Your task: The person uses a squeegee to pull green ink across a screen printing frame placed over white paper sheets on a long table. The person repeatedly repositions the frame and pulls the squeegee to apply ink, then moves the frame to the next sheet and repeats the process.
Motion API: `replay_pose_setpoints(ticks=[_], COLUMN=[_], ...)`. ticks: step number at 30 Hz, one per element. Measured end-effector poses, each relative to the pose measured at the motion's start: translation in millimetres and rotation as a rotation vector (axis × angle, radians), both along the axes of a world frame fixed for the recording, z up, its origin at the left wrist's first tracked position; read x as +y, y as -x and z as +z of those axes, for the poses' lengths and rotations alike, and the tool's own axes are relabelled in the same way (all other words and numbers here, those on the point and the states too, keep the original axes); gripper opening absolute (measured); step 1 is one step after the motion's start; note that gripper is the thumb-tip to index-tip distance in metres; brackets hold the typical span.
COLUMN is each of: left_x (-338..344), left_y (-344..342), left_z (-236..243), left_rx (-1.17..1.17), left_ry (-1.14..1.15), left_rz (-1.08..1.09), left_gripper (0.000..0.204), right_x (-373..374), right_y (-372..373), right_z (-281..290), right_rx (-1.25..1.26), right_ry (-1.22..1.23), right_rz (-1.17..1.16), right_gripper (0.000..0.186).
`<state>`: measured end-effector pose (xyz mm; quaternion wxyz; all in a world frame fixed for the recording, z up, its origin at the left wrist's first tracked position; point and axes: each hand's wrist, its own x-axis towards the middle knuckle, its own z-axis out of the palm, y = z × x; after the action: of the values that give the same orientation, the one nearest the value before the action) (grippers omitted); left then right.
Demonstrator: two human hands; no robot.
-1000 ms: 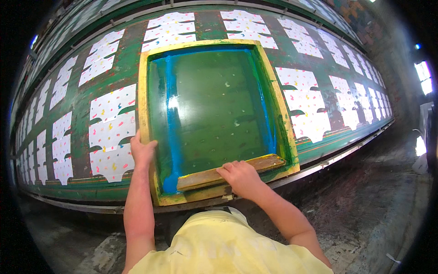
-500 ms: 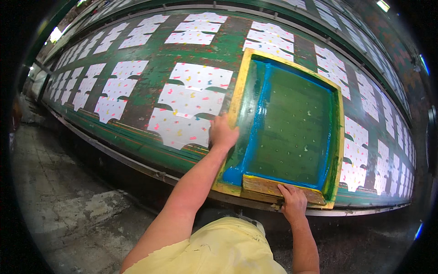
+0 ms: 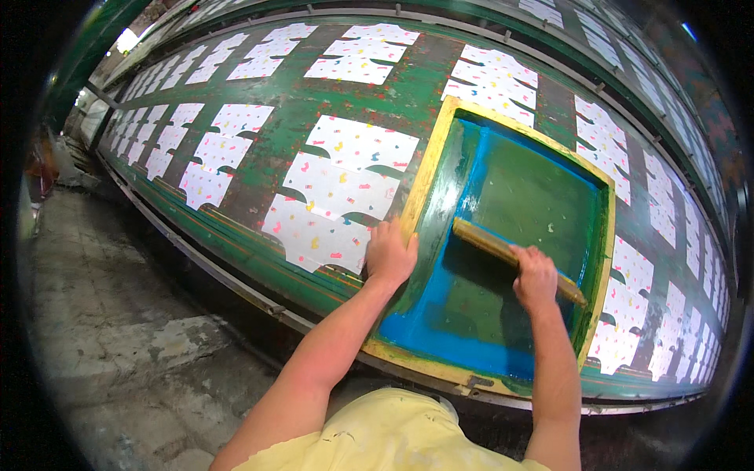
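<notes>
A printing screen with a yellow wooden frame [image 3: 607, 235] lies over the long table, its mesh [image 3: 534, 184] green. Blue ink [image 3: 428, 326] coats the frame's inner borders and pools along the near side. My right hand [image 3: 537, 276] grips a wooden squeegee [image 3: 488, 242], which lies slantwise across the middle of the mesh and casts a shadow on the near part. At the frame's left side, my left hand [image 3: 390, 250] is closed around the yellow edge. Beside that hand lie white fabric pieces [image 3: 339, 182] with small coloured prints.
The long green table [image 3: 259, 177] carries several more groups of printed white pieces [image 3: 357, 55] on both sides of the screen. A metal rail [image 3: 259, 302] follows its near edge. Behind stands another table with similar pieces [image 3: 601, 35]. A worn concrete floor [image 3: 118, 345] lies at the left.
My right hand has moved the squeegee from the frame's near edge to the middle of the mesh, and blue ink now shows along the near side. My left hand still holds the frame.
</notes>
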<state>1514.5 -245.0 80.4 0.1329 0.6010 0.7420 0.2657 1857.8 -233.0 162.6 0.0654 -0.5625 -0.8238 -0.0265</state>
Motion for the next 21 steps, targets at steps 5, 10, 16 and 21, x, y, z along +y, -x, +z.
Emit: replay_pose_setpoints(ticks=[5,10,16,21], left_x=[-2.1,-2.2,-3.8,-3.6], left_y=[-4.0,-9.3,-12.3,-12.9], left_z=[5.4,13.4,17.5,18.3], left_rx=[-0.014,-0.007,0.020,0.024], left_ry=[-0.031,-0.068,-0.037,-0.049], left_rz=[0.024,0.064,0.109,0.103], left_gripper=[0.062,0.054,0.056,0.055], right_x=[110.3,209.6,298.8,328.7], right_y=[-24.2,-44.9,-63.2,-78.9], right_z=[0.0,-3.7,-2.8,-15.1], right_rx=[0.005,-0.021,0.002,0.055], right_ry=[-0.009,-0.061,-0.023,-0.044], right_rz=[-0.008,-0.003,-0.015,0.000], right_gripper=[0.062,0.065,0.068,0.068])
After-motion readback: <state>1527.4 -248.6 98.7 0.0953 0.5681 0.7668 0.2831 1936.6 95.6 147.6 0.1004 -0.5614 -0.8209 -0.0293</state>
